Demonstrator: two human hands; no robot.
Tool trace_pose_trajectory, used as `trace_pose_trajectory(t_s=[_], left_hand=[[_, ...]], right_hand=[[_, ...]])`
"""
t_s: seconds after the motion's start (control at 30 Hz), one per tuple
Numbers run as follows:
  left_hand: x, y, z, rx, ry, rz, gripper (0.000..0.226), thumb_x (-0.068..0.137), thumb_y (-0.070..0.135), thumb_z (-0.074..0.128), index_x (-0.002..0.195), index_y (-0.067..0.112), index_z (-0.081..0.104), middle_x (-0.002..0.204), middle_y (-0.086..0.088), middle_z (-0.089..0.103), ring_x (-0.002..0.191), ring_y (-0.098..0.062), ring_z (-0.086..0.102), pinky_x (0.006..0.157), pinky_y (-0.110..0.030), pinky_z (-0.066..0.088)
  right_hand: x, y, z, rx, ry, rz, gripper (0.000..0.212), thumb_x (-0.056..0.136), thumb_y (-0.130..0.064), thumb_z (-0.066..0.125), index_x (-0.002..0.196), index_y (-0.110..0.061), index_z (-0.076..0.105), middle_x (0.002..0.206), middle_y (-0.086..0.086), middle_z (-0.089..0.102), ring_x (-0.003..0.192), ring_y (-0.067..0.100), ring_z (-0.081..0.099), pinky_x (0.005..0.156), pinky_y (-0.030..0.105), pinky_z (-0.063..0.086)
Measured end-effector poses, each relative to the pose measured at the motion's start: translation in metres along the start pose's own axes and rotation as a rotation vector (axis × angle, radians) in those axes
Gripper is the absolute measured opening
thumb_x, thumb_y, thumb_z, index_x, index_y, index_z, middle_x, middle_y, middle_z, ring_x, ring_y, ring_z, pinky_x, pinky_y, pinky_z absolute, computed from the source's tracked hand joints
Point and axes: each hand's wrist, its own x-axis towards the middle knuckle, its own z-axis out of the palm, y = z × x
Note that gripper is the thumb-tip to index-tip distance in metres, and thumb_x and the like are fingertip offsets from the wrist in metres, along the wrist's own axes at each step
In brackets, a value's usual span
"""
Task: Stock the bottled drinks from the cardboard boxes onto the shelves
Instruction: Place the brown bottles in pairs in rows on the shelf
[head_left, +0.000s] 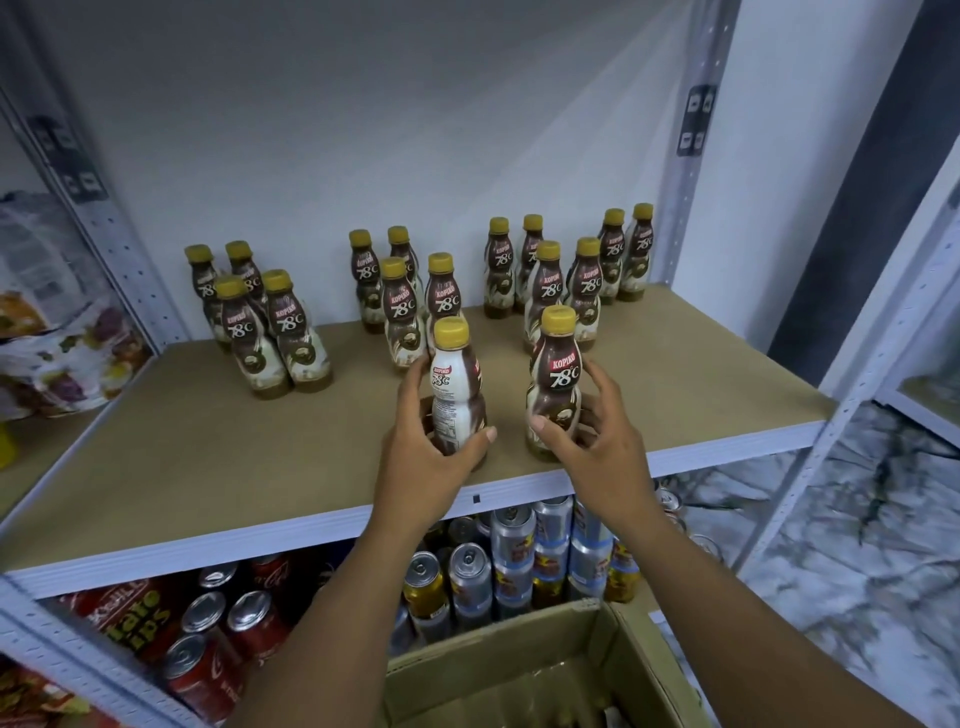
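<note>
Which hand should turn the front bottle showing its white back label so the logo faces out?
Left. The left hand grips that turned bottle, thumb and fingers curled round its lower body; the right hand holds the other front bottle, whose logo already faces out.

Sixteen bottles (298, 332) stand on one shelf (208, 441). Four are in the left cluster, four in the middle cluster and six in the right cluster. The other two are at the front edge, one held in each hand. Two hands show, the left hand (426, 457) and the right hand (592, 452). One box (519, 654) sits at the bottom. Below the shelf at least four red cans (249, 623) show their tops. Beside them, the silver and gold cans (470, 577) overlap too much to count. The snack bags (57, 353) on the left are too blurred to count.
</note>
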Motion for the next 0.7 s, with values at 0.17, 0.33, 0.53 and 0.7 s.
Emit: trace_pose_trajectory(t_s=[0.17, 0.33, 0.53, 0.7], left_hand=[[-0.0016, -0.0028, 0.0000, 0.011, 0.033, 0.004, 0.099, 0.078, 0.025, 0.089, 0.151, 0.050, 0.027, 0.129, 0.039, 0.052, 0.113, 0.015, 0.055, 0.084, -0.006, 0.048], [-0.0026, -0.0062, 0.0028, 0.076, 0.105, 0.027, 0.104, 0.077, 0.032, 0.090, 0.153, 0.052, 0.022, 0.126, 0.016, 0.061, 0.100, -0.005, 0.066, 0.079, -0.022, 0.056], [-0.0004, -0.0094, 0.0036, 0.037, 0.078, 0.033, 0.098, 0.084, 0.013, 0.082, 0.157, 0.040, 0.024, 0.115, 0.030, 0.068, 0.105, 0.002, 0.067, 0.083, -0.012, 0.052], [-0.0014, -0.0073, 0.0028, 0.029, 0.112, 0.057, 0.103, 0.080, 0.020, 0.088, 0.157, 0.041, 0.023, 0.136, 0.025, 0.053, 0.119, 0.002, 0.060, 0.094, -0.021, 0.053]], right_hand=[[0.0004, 0.0047, 0.0029, -0.008, 0.035, 0.002, 0.071, 0.087, -0.036, 0.080, 0.143, -0.048, 0.038, 0.116, -0.022, 0.067, 0.104, -0.004, 0.066, 0.086, 0.018, 0.055], [0.0010, 0.0071, 0.0042, -0.017, 0.042, 0.000, 0.073, 0.085, -0.039, 0.080, 0.145, -0.043, 0.039, 0.118, -0.017, 0.068, 0.104, -0.003, 0.067, 0.087, 0.022, 0.057], [0.0020, 0.0068, 0.0056, 0.011, 0.057, 0.000, 0.073, 0.081, -0.043, 0.083, 0.140, -0.050, 0.040, 0.120, -0.021, 0.065, 0.106, -0.003, 0.066, 0.089, 0.026, 0.058], [-0.0002, 0.0098, 0.0039, 0.032, 0.047, -0.003, 0.072, 0.086, -0.034, 0.080, 0.145, -0.043, 0.040, 0.132, -0.013, 0.061, 0.116, -0.002, 0.062, 0.094, 0.027, 0.056]])
